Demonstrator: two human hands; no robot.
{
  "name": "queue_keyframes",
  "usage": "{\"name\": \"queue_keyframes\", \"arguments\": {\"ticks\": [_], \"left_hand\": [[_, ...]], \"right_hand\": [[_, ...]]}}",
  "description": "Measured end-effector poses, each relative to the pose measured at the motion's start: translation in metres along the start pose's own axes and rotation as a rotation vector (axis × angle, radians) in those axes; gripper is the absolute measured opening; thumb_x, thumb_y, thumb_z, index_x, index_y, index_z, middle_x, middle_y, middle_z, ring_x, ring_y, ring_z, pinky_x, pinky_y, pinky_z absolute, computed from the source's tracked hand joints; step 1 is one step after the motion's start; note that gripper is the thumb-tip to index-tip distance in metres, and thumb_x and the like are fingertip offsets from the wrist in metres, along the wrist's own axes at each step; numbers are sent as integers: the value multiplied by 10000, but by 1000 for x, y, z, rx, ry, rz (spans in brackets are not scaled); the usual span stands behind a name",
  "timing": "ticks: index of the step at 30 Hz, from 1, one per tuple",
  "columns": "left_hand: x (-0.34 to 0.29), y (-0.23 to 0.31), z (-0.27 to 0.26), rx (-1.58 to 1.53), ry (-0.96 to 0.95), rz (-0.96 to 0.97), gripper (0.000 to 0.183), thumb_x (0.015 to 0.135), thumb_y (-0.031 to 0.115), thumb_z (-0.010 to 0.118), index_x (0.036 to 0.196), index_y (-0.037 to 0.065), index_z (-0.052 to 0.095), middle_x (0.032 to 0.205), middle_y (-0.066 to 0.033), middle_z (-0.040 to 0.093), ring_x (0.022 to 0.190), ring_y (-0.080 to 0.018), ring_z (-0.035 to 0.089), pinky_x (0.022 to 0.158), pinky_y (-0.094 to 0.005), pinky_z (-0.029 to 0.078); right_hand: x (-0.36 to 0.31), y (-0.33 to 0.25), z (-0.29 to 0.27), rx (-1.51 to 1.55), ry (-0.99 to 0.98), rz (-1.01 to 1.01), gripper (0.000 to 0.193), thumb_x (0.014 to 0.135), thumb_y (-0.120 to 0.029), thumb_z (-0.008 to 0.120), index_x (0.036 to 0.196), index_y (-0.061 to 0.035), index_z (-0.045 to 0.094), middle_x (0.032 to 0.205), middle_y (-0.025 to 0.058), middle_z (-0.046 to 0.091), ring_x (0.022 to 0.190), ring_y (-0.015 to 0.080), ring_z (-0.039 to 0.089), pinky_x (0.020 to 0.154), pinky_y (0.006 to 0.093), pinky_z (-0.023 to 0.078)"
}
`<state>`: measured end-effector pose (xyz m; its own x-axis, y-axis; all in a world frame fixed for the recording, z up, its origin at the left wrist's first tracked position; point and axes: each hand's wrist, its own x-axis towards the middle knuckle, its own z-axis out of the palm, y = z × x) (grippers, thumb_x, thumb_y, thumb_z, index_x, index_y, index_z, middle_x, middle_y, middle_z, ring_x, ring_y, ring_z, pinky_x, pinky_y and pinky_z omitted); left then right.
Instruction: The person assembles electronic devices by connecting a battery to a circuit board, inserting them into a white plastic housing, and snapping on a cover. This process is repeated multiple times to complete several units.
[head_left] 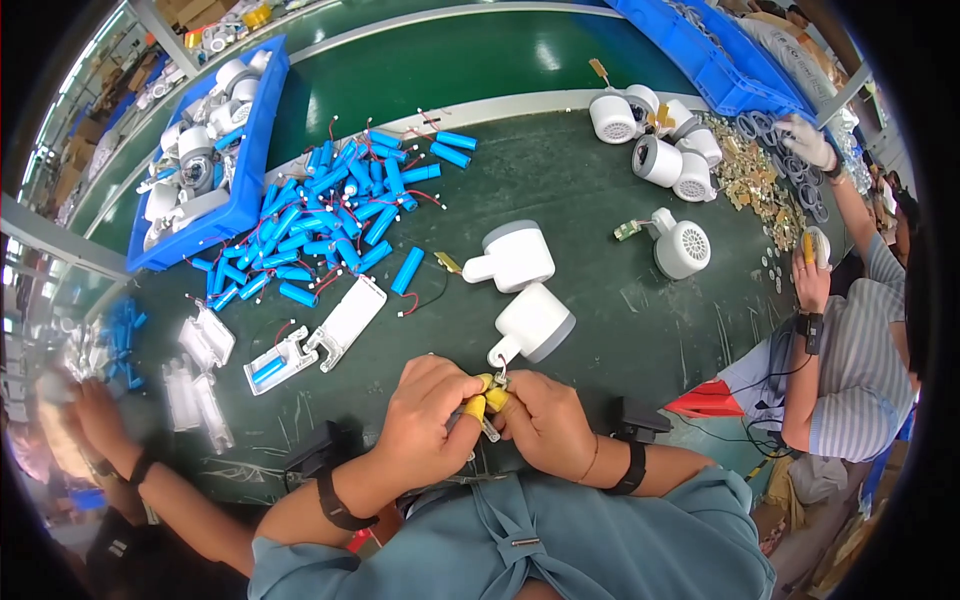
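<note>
Both hands pinch a small part at the near edge of the dark green mat (620, 330).

The left hand (425, 420) and right hand (545, 420), fingertips capped yellow, press together on a small wired part (497, 383), just below a white housing (532, 325). Bare mat lies right of that housing; the blue battery cells (330, 210) lie up and left of it, a co-worker's arm (815, 350) well right.

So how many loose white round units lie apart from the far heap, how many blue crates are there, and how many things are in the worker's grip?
White round units: 3
Blue crates: 2
Small part pinched between left hand and right hand: 1
Total: 6
</note>
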<state>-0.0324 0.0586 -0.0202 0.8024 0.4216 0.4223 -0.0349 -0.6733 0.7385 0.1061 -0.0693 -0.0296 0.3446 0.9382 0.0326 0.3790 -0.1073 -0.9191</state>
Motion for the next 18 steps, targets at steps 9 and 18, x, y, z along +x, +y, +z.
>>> {"name": "queue_keyframes", "arguments": {"ticks": [9, 18], "left_hand": [[8, 3, -10, 40, -88, -25, 237, 726, 33, 697, 957, 23, 644, 812, -85, 627, 770, -289, 589, 766, -385, 433], [8, 6, -3, 126, -102, -47, 217, 689, 41, 745, 884, 48, 650, 760, -60, 622, 731, -261, 582, 767, -384, 421]], "right_hand": [[-4, -1, 2, -34, 102, -186, 132, 887, -54, 638, 1001, -3, 595, 801, 118, 629, 635, 235, 650, 555, 336, 509], [-6, 0, 3, -42, 46, -171, 160, 863, -143, 624, 844, -22, 520, 741, 154, 602, 675, 351, 625, 603, 447, 511]]}}
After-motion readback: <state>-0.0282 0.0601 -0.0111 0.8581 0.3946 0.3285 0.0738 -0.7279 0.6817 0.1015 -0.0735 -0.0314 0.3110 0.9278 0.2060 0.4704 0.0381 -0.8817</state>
